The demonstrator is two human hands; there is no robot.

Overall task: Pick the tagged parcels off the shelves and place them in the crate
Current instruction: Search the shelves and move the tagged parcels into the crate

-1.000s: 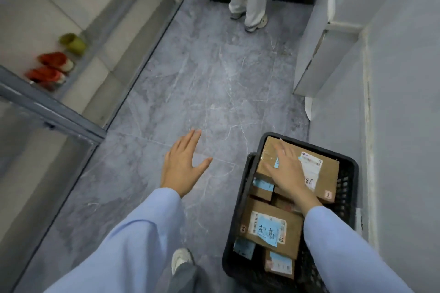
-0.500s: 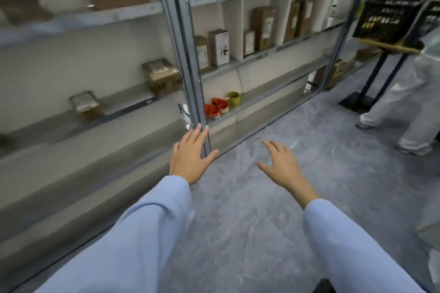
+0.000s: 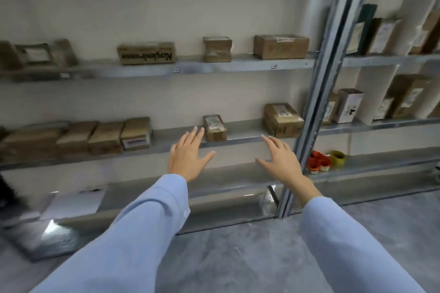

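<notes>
Both hands, left hand and right hand, spread flat and hold nothing before a small labelled parcel. It sits on a grey metal shelf above a grey floor.

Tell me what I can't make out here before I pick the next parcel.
Head view only:
- Crate: outside the frame.
- Small parcel between left hand and right hand: its label is too blurred to read, so I cannot tell if it is tagged.
- Far-left parcels: smeared by motion blur.
- Edge parcel: cut off by the right edge.
</notes>
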